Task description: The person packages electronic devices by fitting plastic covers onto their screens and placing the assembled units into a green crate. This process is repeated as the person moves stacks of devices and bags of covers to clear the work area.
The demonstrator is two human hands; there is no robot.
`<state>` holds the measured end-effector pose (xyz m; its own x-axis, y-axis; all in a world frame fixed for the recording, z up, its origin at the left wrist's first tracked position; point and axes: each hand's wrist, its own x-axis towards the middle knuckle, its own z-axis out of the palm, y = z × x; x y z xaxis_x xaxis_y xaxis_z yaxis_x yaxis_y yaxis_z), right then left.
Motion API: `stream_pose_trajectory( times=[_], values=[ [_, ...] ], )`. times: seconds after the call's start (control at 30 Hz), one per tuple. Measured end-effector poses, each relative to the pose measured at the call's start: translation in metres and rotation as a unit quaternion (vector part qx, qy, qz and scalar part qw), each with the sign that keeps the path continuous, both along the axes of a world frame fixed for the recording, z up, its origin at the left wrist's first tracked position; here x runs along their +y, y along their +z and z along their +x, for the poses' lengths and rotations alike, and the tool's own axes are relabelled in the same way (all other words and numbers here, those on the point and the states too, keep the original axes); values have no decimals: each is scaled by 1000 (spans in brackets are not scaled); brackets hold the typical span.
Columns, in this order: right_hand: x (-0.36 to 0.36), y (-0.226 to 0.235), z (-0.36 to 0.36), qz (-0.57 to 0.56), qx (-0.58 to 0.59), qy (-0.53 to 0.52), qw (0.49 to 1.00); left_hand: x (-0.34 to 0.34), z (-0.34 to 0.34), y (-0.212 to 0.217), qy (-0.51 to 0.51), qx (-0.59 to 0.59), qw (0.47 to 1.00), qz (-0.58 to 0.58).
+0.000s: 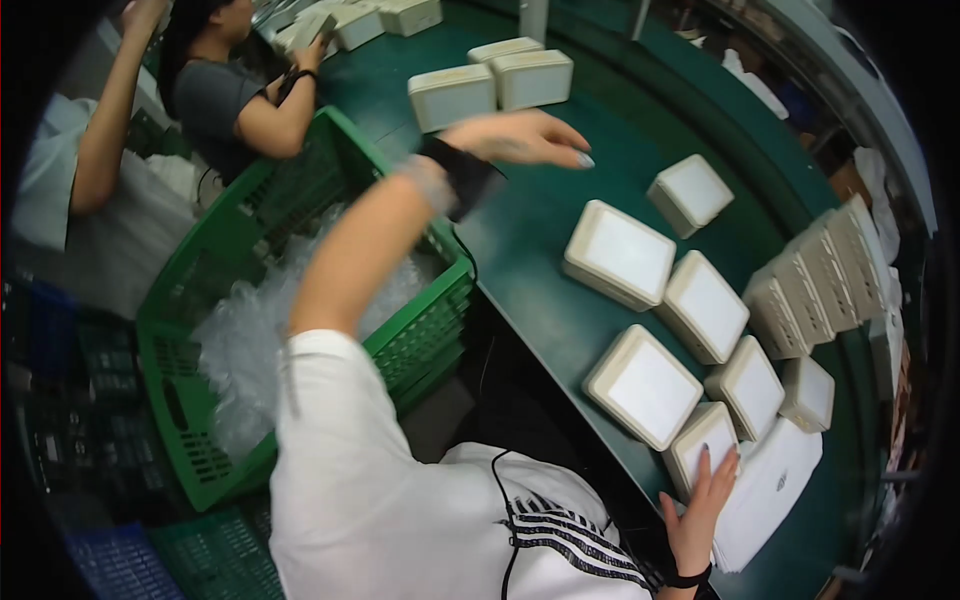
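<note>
1. Right hand (692, 522): fingers spread and straight, the tips resting on the nearest box (698, 452), cream with a white top; nothing is gripped.
2. Left hand (535, 140): raised above the table, slightly blurred, fingers loosely extended and holding nothing.
3. Just beside the right hand, a flat white stack (765, 500) lies on the table (530, 300); its material is unclear.
4. Beyond the touched box, more loose boxes (645, 385) lie white side up, some touching, one set apart farther off.
5. Progress, as a judgement: partway. A row (825, 280) of boxes stands neatly on edge at the right, which looks like the sorted share; the loose ones look unsorted. Far boxes (490, 85) stand grouped beyond the left hand.
6. Room: green tabletop shows between the left hand and the loose boxes. The near edge runs close by them.
7. Left of that edge, a green crate (425, 350) holds clear bags (245, 350); its rim sits under the left forearm.
</note>
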<state>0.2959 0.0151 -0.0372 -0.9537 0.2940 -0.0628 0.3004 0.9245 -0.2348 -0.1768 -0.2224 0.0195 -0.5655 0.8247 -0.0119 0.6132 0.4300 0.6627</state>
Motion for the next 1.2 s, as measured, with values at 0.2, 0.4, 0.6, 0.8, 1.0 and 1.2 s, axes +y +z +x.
stream_pose_trajectory(
  times=[0.2,0.4,0.6,0.8,1.0,1.2],
  values=[
    [1,11,-8,-8,-43,12,999,-279,62,69,318,-112,936,-102],
    [-2,59,-34,-47,-61,43,996,-475,131,-2,497,-150,758,-395],
    [-42,85,-76,-73,-89,26,993,-482,202,-124,369,-289,769,-435],
    [-81,83,-113,-55,-153,85,983,-389,189,-218,522,-468,703,-118],
    [-100,81,-124,-53,-179,108,976,-242,155,-247,415,-254,873,-34],
    [-115,72,-118,-83,-172,84,978,-202,130,-314,179,-93,967,-154]
  ],
)
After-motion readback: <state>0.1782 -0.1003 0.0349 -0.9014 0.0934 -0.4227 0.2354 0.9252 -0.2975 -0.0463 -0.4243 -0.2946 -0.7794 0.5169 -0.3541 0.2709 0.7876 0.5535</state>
